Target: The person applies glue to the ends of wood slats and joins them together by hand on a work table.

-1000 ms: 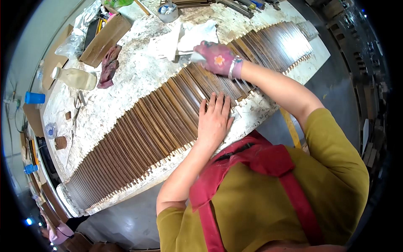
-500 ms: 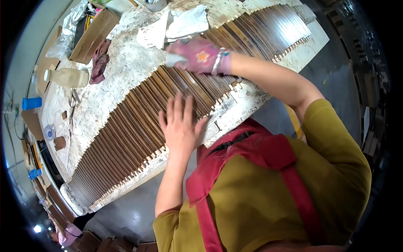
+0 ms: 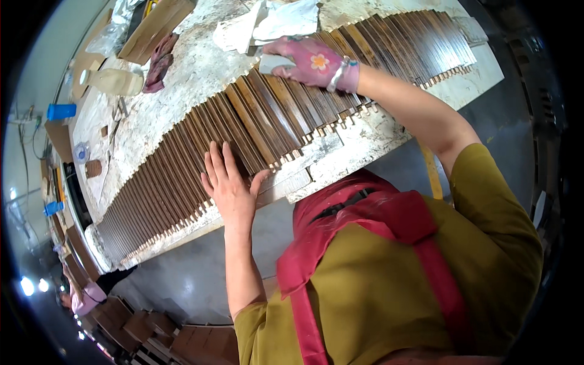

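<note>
Many slats lie across table | likely light, stiff, slick; best held by ends | left hand: fingers spread over slats | right hand, gloved: fingers pinching pale pad

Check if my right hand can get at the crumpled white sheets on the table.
Probably yes: the crumpled white sheets lie just past the gloved right hand, nothing visible blocking them, though that hand holds a pale block.
</note>
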{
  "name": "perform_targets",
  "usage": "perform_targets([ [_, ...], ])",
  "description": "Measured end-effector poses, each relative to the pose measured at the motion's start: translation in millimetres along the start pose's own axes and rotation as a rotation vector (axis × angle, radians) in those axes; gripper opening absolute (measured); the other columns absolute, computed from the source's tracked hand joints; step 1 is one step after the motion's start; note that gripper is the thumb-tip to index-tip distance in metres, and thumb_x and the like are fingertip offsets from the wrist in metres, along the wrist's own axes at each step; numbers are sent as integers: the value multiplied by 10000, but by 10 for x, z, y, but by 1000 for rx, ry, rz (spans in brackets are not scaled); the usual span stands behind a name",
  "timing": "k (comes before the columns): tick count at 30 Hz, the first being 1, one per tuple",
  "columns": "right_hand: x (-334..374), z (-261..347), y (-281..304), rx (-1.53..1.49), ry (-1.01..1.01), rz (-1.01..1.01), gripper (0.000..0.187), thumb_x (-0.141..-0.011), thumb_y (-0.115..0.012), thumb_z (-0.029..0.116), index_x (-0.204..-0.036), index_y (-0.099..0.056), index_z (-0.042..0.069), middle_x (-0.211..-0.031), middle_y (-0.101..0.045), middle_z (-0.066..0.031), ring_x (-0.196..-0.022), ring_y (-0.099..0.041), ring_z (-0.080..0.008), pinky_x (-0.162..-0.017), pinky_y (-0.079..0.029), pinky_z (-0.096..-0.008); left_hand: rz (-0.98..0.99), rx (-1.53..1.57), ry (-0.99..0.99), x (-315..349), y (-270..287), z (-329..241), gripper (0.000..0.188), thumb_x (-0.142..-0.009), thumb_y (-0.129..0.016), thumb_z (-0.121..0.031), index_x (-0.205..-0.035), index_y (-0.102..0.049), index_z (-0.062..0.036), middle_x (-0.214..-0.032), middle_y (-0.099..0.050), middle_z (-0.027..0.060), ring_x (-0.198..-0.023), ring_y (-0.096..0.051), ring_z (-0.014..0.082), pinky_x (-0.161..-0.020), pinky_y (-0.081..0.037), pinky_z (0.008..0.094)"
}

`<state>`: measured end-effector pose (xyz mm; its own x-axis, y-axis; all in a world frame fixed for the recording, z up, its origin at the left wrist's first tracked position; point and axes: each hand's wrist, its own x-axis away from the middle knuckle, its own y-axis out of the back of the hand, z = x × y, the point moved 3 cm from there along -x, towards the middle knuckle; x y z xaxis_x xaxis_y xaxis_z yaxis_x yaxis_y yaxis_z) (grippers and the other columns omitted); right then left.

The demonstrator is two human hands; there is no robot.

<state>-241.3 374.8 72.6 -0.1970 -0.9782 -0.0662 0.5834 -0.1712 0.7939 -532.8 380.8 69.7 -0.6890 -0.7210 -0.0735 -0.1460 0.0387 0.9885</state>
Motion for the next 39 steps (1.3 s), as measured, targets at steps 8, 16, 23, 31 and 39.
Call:
perform_targets([
  [8,818,380,-288,442,486,260,477,-859,-614,318,-1292,-506,151,-1097,-586,-83,-990,-586,-244,-832,-448,-389,20,-66,29,111,-138,40,945,-761,-671,-574,-1469,-306,-67,-1532,-294,116,-1399,-298,314,-1091,-238,575],
  [16,427,856,-411,134,453,187,430,-867,-619,288,-1257,-544,122,-1121,-606,-119,-1037,-602,-288,-911,-451,-411,26,-122,48,99,-126,75,931,-768,-651,-588,-1472,-304,-87,-1547,-269,101,-1407,-285,314,-1090,-243,580],
  [23,25,302,-9,-567,-229,-46,439,-894,-658,280,-1260,-585,48,-1074,-672,-114,-979,-626,-160,-883,-488,-297,302,357,-842,270,-191,-657,272,-845,-630,-236,-1022,-619,-30,-1050,-612,92,-903,-625,252,-783,-523,313],
  [31,-61,348,-146,-538,-236,-187,400,-892,-679,247,-1227,-608,42,-1102,-669,-71,-980,-613,-141,-903,-471,-267,183,357,-989,-164,-109,-502,220,-812,-629,-209,-939,-602,-31,-865,-584,94,-826,-599,255,-724,-509,382],
  [39,-372,602,-308,187,-92,-30,437,-893,-616,290,-1290,-543,124,-1211,-606,-140,-1090,-599,-312,-949,-455,-408,-94,320,-828,-727,220,116,504,-816,-697,-310,-1216,-560,-37,-1189,-588,150,-1142,-543,325,-996,-420,443],
])
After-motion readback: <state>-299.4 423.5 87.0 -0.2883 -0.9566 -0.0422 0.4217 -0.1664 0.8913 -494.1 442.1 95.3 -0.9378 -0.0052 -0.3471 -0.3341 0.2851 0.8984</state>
